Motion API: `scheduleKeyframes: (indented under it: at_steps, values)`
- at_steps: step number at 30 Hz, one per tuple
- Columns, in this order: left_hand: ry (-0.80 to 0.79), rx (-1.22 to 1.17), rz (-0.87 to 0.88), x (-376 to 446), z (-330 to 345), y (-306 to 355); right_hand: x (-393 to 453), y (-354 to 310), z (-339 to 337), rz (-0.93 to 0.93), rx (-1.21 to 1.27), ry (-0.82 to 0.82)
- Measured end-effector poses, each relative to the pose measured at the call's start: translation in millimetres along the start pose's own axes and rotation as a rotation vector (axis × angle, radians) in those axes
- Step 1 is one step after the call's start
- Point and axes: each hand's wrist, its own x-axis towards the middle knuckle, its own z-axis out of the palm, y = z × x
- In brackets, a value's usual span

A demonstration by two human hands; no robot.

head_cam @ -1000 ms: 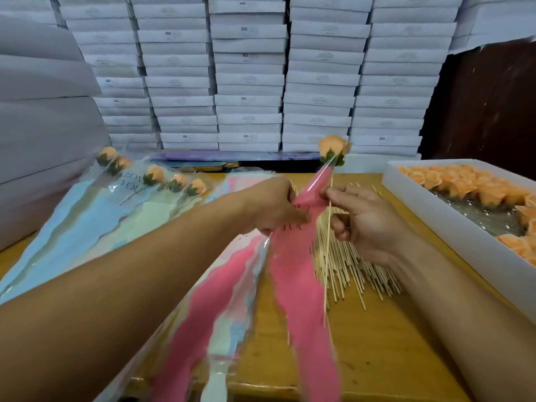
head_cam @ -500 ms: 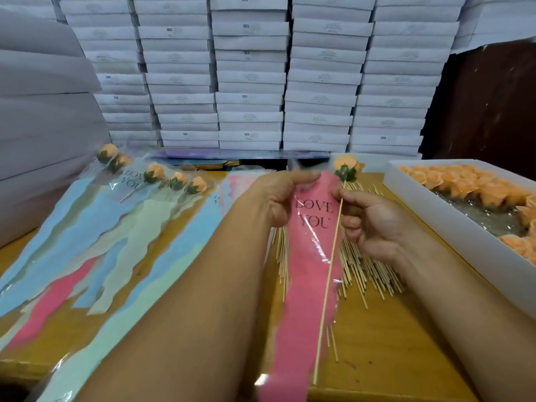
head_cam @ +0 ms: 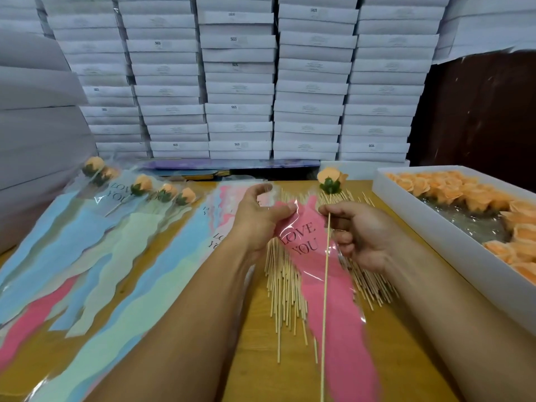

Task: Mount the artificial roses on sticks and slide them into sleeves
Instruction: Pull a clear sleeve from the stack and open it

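Observation:
My left hand (head_cam: pixel 258 219) pinches the top edge of a pink "LOVE YOU" sleeve (head_cam: pixel 327 300), which hangs over the table. My right hand (head_cam: pixel 359 236) grips a thin wooden stick (head_cam: pixel 325 285) topped with an orange rose (head_cam: pixel 330 177). The stick lies along the sleeve's front, and the rose stands above the sleeve's top edge. Whether the stick is inside the sleeve I cannot tell. A pile of loose sticks (head_cam: pixel 285 288) lies on the table under the sleeve.
Several sleeved roses (head_cam: pixel 162 192) lie fanned out at the left. Empty sleeves (head_cam: pixel 185 256) are stacked beside them. A white tray (head_cam: pixel 452 236) of orange rose heads (head_cam: pixel 475 195) stands at the right. Stacked white boxes (head_cam: pixel 237 82) wall off the back.
The pink sleeve has turned flat, its lettering facing me. The rose and stick have come down from above the sleeve and now lie along its front. Both hands sit a little lower.

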Motion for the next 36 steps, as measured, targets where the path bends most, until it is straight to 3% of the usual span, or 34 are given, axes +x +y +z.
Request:
scheduleKeyframes:
  at_steps: [9, 14, 25, 30, 36]
  values:
    - [-0.305, 0.502, 0.120, -3.1, -11.2, 18.4, 2.7, 1.5, -0.8, 0.026, -0.091, 0.045]
    - [-0.361, 0.499, 0.118, -7.5, -19.1, 12.4, 4.8, 2.0, -3.3, 0.024, -0.132, 0.059]
    - [-0.271, 0.420, 0.136, -10.2, -29.9, -6.6, 6.7, -4.6, -3.5, -0.057, -0.203, 0.075]
    - [-0.391, 0.315, 0.131, -9.0, -35.7, -6.0, 40.4, -40.1, 0.1, 0.007, -0.145, 0.066]
    - [-0.692, 0.174, 0.042, -14.5, -36.8, 1.4, 86.0, -66.3, 1.8, 0.064, -0.088, 0.057]
